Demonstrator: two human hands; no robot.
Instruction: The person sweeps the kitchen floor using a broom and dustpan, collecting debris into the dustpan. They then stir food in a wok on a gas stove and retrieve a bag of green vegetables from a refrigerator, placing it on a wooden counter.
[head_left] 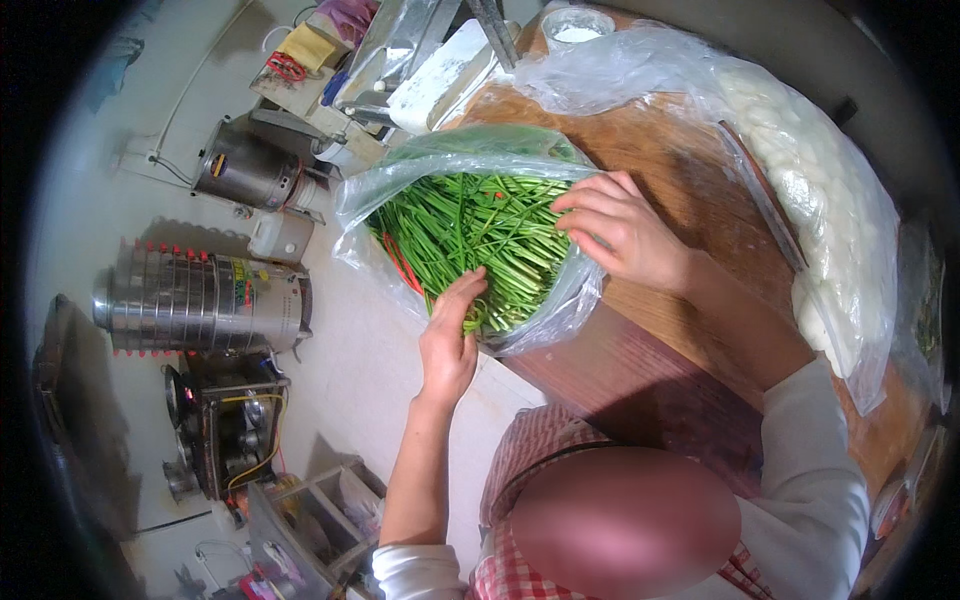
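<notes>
A clear plastic bag (pixel 350 225) stands with its mouth wide apart, full of long green chives (pixel 500 232). Their pale cut ends face right, and a red band (pixel 400 264) shows at the left side of the bunch. My left hand (pixel 450 335) reaches over the bag's near rim, its fingers stretched onto the chives and its thumb apart from them. At the right rim, my right hand (pixel 625 230) has its fingers extended over the edge toward the stalk ends, thumb spread below. Neither hand visibly grips anything; the bag's bottom is hidden.
Beneath the bag's right side lies a wooden worktop (pixel 700 190). Pale dough-like pieces (pixel 815 160) under plastic line its far right, beside a thin wooden stick (pixel 762 195). A bowl of white powder (pixel 577 27) sits at the back. Steel drums (pixel 210 300) stand on the left.
</notes>
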